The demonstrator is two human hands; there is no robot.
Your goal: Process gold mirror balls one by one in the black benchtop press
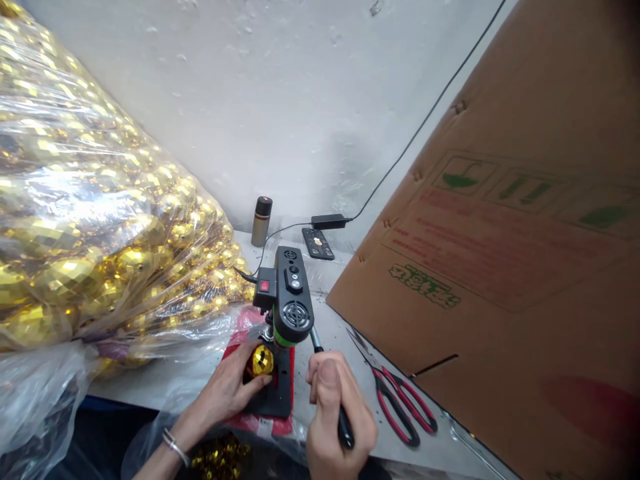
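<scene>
A small black press machine [290, 300] with a red switch stands on a dark base in front of me. My left hand [230, 390] holds a small gold faceted ball [262, 360] on the base, under the machine's head. My right hand [337, 417] is closed around the machine's black lever handle [345, 427], whose metal rod runs up to the machine. A bracelet sits on my left wrist.
A large clear plastic bag of gold balls [90, 220] fills the left. A big cardboard sheet [500, 253] leans at the right. Red-handled scissors [395, 400] lie beside my right hand. A flask [261, 220], a remote [318, 243] and a power adapter [329, 221] sit by the wall.
</scene>
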